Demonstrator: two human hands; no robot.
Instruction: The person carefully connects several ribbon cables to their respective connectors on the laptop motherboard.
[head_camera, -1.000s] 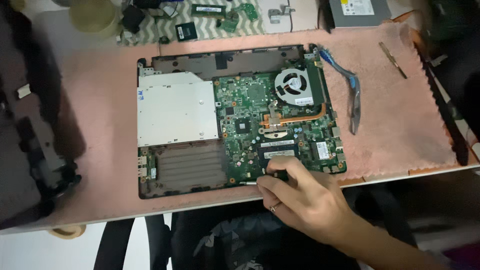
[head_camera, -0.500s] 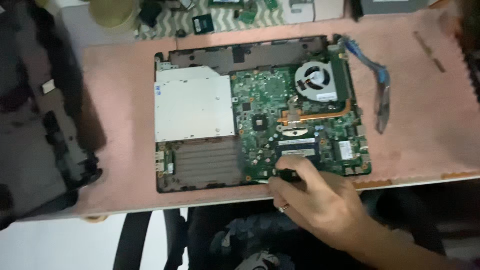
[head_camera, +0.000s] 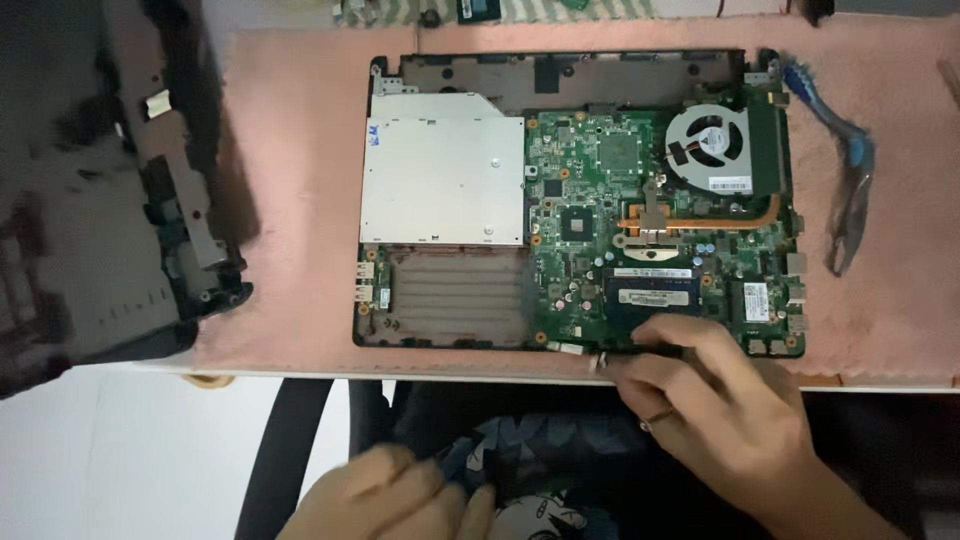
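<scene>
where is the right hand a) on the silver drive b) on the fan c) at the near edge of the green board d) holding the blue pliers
c, the right hand has its fingers at the board's near edge, far from the fan.

opened laptop base (head_camera: 450, 320) in the middle of the mat (head_camera: 300, 150)

pliers (head_camera: 850, 190) lie to its right, a loose cover (head_camera: 110, 230) to its left; the right hand (head_camera: 720, 410) touches its near edge, the left hand (head_camera: 390, 500) sits below the table.
</scene>
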